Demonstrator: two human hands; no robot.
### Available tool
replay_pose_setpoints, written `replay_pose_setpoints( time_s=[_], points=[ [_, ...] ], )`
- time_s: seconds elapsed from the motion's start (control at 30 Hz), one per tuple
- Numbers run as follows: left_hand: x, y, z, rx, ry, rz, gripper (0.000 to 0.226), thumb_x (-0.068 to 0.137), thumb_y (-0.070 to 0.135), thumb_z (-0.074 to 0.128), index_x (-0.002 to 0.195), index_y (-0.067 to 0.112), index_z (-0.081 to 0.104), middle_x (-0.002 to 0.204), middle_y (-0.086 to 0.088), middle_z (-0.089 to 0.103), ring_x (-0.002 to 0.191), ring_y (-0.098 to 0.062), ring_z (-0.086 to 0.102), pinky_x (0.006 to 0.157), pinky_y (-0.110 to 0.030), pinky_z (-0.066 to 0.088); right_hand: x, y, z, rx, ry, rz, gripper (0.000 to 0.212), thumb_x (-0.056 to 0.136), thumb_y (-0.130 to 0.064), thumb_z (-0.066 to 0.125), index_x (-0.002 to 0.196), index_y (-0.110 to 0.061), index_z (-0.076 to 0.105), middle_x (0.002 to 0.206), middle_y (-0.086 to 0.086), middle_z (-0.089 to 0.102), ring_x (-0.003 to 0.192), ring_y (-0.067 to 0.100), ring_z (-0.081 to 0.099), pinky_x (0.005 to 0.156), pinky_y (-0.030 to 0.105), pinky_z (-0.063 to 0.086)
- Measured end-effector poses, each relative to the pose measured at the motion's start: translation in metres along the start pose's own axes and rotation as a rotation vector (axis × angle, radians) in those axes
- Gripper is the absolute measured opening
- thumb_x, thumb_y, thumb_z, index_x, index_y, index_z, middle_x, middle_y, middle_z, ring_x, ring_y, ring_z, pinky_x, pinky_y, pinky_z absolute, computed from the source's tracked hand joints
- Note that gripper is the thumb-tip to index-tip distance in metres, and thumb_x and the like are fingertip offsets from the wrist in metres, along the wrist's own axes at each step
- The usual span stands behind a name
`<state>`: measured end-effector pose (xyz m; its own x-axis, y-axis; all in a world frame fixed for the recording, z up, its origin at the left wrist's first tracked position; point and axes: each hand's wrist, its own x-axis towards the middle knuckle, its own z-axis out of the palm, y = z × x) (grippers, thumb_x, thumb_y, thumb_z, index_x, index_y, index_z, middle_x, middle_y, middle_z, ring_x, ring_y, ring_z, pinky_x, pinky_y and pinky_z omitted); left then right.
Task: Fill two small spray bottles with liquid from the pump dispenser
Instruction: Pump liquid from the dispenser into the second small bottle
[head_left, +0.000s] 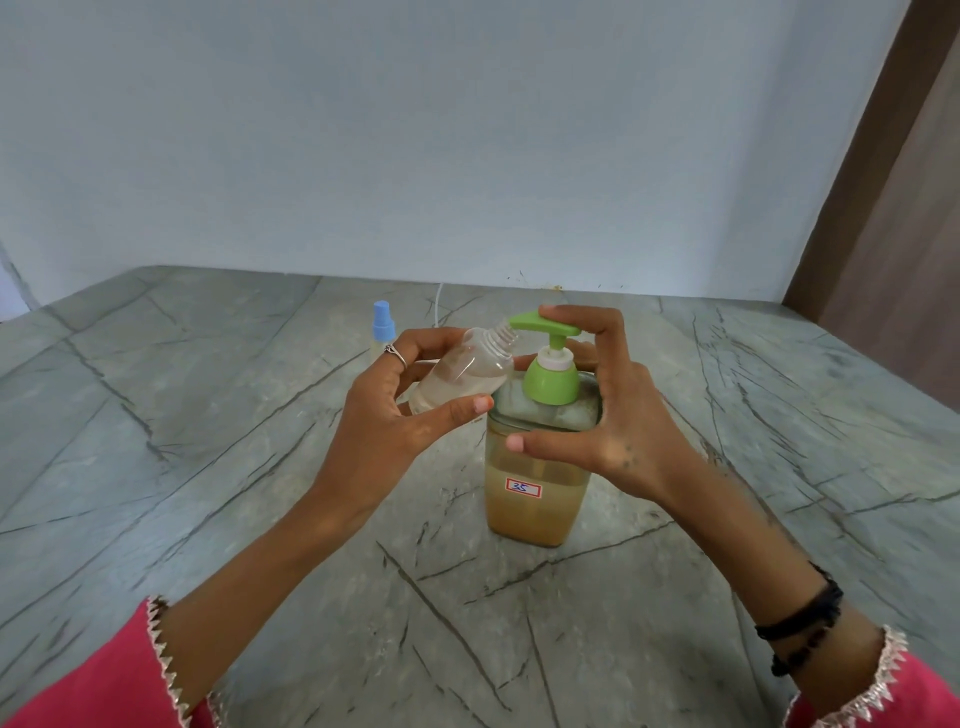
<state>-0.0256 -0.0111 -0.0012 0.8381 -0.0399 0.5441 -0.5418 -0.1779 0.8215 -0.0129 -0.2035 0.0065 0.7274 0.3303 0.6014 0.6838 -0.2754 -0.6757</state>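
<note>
Two hands, bottle under pump

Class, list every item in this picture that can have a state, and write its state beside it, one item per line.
Clear bottle: uncapped, tilted, partly filled, neck at the spout.
Pump dispenser: upright, over half full.
Blue-capped bottle: capped, upright.
Left hand: holds the clear bottle.
Right hand: fingers on the pump head.

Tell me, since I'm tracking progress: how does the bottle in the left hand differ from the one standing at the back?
The held spray bottle is uncapped, its threaded neck bare; the back bottle wears a blue spray cap. The held one is tilted toward the green pump spout, gripped by the left hand; the back one stands upright on the table. Both are small.
</note>
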Motion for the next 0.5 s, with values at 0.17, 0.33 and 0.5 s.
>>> replay_pose_setpoints(
  time_s=[0.17,0.33,0.5],
  points=[
    [0.0011,0.0032,0.0016,-0.007,0.010,-0.011,0.044,0.060,0.032,0.073,0.101,0.037,0.058,0.101,0.018,0.066,0.099,-0.001,0.061,0.072,-0.016,0.053,-0.0011,0.0018,0.0019,0.014,-0.022,-0.020,0.089,0.064,-0.021,0.084,0.124,-0.057,0.029,0.120,-0.009,0.060,0.109,0.003,0.062,0.082,0.018,0.053],
    [0.0026,0.0043,0.0035,-0.021,0.020,-0.013,0.044,0.062,0.028,0.075,0.102,0.034,0.059,0.106,0.008,0.065,0.099,-0.006,0.062,0.071,-0.016,0.052,-0.0023,0.0020,0.0009,-0.029,-0.046,-0.021,0.095,0.065,-0.032,0.084,0.130,-0.060,0.021,0.120,-0.007,0.062,0.107,0.000,0.062,0.085,0.016,0.051],
    [0.0024,0.0045,0.0045,-0.019,0.021,-0.010,0.044,0.063,0.028,0.077,0.102,0.035,0.059,0.107,0.008,0.065,0.100,-0.008,0.061,0.070,-0.016,0.052,-0.0043,0.0053,-0.0004,-0.088,-0.065,-0.017,0.105,0.067,-0.046,0.078,0.141,-0.054,0.005,0.117,-0.015,0.061,0.109,0.000,0.061,0.093,0.022,0.050]
  ],
)
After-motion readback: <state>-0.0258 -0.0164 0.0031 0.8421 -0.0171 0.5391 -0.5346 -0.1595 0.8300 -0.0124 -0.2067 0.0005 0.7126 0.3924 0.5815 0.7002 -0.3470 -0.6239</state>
